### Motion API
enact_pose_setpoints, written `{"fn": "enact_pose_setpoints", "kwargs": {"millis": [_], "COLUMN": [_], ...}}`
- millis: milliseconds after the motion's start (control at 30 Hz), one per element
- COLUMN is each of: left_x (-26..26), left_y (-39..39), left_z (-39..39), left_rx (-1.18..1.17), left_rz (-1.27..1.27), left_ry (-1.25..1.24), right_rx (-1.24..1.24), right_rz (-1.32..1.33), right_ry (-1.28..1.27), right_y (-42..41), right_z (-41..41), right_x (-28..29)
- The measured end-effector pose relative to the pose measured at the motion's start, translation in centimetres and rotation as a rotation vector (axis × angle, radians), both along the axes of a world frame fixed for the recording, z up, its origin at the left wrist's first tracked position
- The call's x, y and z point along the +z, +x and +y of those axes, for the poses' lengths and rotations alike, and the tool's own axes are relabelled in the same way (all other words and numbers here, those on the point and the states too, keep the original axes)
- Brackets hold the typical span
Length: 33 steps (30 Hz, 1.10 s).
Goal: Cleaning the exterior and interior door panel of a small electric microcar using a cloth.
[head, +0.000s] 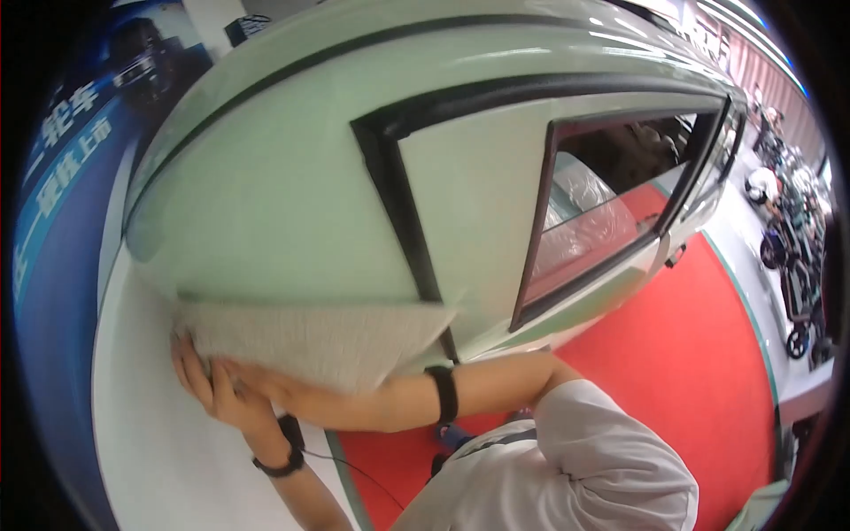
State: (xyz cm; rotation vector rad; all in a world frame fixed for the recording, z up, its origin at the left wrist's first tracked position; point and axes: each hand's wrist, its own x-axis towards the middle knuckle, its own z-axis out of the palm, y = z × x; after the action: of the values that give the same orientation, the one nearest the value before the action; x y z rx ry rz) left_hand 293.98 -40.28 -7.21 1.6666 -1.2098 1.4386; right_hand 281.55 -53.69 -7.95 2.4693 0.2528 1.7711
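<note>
A light grey-beige cloth hangs spread along the lower side of a pale green vehicle body. At its left end my left hand has its fingers on the cloth's corner. Beside it and partly behind it, my right hand reaches in from the right, with the cloth draped over its forearm. The two hands overlap, so the right fingers are mostly hidden and its hold cannot be told. Both wrists wear black bands.
Black trim frames the vehicle's side window. Red carpet lies beside the vehicle. A blue printed banner stands at the left, above white floor. A thin cable runs from the left wrist. Several two-wheelers stand at the far right.
</note>
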Motion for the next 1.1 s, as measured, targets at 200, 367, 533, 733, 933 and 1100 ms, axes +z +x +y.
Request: {"fn": "enact_pose_setpoints", "kwargs": {"millis": [200,367,533,733,933,1100], "left_x": [-14.6,-23.0,-18.6,-7.3,-8.9,-9.7], "left_y": [-5.0,-11.6,-12.1,-15.8,-22.5,-26.8], "left_z": [-1.3,-6.7,-7.8,-13.9,-21.0,-26.5], "left_rx": [-0.174,-0.254,-0.079,-0.257,-0.315,-0.096], "left_rz": [0.661,0.700,0.411,0.287,0.473,0.216], "left_ry": [-0.154,-0.386,-0.182,-0.184,-0.226,0.051], "right_rx": [-0.021,-0.057,-0.126,-0.274,-0.025,0.086], "right_rz": [0.139,0.198,0.114,-0.192,-0.296,0.044], "right_ry": [0.039,0.019,0.052,0.392,0.743,0.513], "right_y": [-2.0,-5.0,-5.3,-7.6,-16.3,-24.7], "right_z": [1.9,0.8,-0.6,-3.6,-11.2,-22.2], "right_x": [-10.9,-16.9,-14.4,-5.2,-3.4,-10.3]}}
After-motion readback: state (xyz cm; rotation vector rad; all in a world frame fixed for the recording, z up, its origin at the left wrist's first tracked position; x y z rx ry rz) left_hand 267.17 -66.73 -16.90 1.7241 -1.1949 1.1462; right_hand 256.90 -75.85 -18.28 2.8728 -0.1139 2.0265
